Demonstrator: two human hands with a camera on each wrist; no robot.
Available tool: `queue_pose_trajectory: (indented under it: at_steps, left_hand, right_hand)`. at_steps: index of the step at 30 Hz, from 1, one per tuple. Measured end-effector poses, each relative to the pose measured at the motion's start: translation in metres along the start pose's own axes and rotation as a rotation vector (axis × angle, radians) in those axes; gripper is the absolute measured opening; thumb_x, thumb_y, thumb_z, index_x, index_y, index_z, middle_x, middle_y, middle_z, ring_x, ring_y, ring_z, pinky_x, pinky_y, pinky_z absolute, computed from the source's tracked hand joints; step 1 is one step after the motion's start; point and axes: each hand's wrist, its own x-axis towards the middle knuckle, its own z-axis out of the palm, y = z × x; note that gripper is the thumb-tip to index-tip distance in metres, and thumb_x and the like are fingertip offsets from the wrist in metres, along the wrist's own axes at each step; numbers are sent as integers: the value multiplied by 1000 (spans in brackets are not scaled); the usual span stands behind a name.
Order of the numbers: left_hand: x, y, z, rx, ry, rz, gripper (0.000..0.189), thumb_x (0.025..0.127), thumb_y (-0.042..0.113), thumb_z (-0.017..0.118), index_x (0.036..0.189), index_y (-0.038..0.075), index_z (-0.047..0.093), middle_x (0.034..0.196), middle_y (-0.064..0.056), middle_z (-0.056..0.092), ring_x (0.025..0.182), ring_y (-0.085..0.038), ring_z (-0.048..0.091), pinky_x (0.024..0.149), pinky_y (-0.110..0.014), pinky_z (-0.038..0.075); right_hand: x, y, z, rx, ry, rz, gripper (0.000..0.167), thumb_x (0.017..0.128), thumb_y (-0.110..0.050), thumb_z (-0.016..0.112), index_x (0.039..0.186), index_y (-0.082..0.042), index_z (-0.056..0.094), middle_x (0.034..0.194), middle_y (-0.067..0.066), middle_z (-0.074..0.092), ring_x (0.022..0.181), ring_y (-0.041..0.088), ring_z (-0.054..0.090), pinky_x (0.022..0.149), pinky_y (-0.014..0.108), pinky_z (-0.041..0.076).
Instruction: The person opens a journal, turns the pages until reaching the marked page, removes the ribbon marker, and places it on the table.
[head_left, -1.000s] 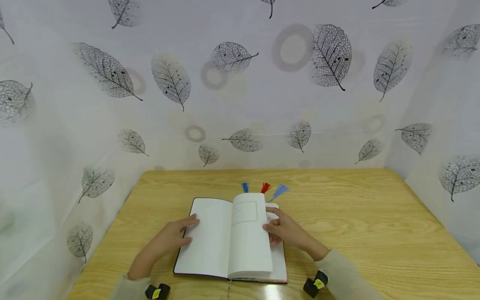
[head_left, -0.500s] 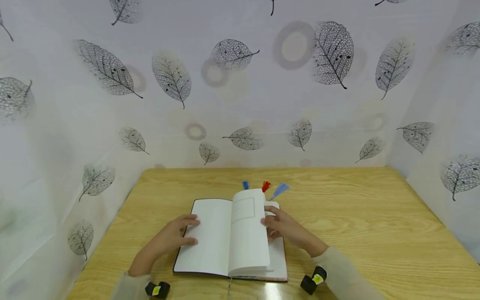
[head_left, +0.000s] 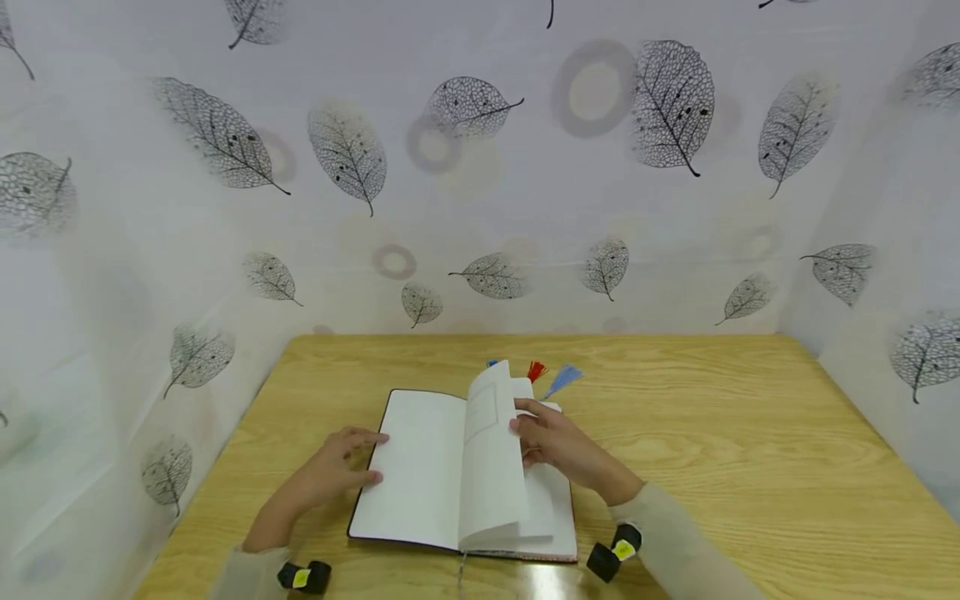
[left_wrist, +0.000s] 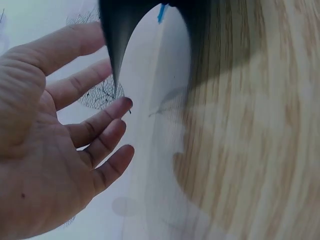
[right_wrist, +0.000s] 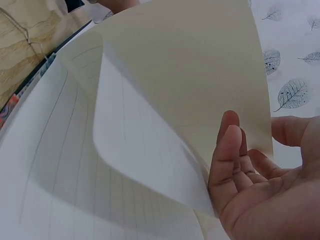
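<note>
An open notebook (head_left: 412, 467) with blank white left page and dark cover lies on the table. My right hand (head_left: 555, 442) pinches the right edge of a lifted page (head_left: 491, 467), thumb on one side and fingers on the other. That page stands curved up, with a printed frame near its top. In the right wrist view, another loose ruled page (right_wrist: 145, 135) hangs curled beneath it, over more lined pages (right_wrist: 45, 165). My left hand (head_left: 330, 471) rests thumb and fingertips at the notebook's left edge, fingers relaxed; the dark cover (left_wrist: 150, 7) hides some fingertips in the left wrist view.
Behind the notebook's top edge stick out a red tassel (head_left: 536, 372), a light blue tassel (head_left: 565, 381) and a partly hidden darker blue one (head_left: 492, 363). A thin ribbon (head_left: 462, 575) trails from the spine. The wooden table (head_left: 712, 433) meets a leaf-print curtain (head_left: 480, 192).
My right hand has moved left and slightly up, raising the page more upright and uncovering another page below. The left hand has shifted slightly left toward the notebook's edge.
</note>
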Motion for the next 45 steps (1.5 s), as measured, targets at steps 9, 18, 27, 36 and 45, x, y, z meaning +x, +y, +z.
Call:
queue_pose_trajectory:
  at_steps: [9, 18, 27, 36, 45]
  left_hand:
    - [-2, -4, -3, -95, -47, 33, 57, 86, 31, 72, 135, 8, 54, 132, -15, 54, 112, -26, 50, 91, -41, 44]
    - [-4, -9, -7, -114, -59, 29, 57, 87, 32, 71, 136, 10, 53, 130, -13, 57, 109, -24, 53, 88, -31, 47]
    - [-11, -12, -13, -137, -63, 47, 57, 89, 28, 69, 138, 8, 50, 126, -17, 59, 110, -27, 56, 84, -25, 48]
    - [-15, -12, -18, -177, -100, 111, 54, 93, 23, 64, 140, 4, 46, 127, -21, 57, 104, -9, 58, 84, -25, 50]
    - [-16, 0, -23, -95, -16, 134, 48, 94, 23, 62, 137, 7, 50, 130, -14, 58, 113, -23, 56, 87, -24, 47]
  right_hand:
    - [7, -5, 11, 67, -33, -31, 61, 102, -31, 47, 149, -1, 21, 99, -1, 56, 77, 9, 58, 69, 23, 49]
    - [14, 3, 38, -128, -65, -58, 55, 102, -34, 47, 146, -4, 34, 107, 9, 59, 76, 10, 63, 66, 23, 50]
    - [20, 16, 78, -740, -50, -135, 53, 94, -27, 63, 142, -13, 45, 94, -6, 61, 65, -2, 51, 58, 17, 44]
    - [26, 19, 92, -934, 7, -62, 54, 90, -31, 68, 140, -19, 49, 79, -15, 51, 61, -1, 43, 53, 19, 36]
    - [28, 23, 100, -1085, 8, -63, 54, 92, -36, 64, 141, -20, 48, 81, -13, 49, 63, 1, 44, 53, 21, 38]
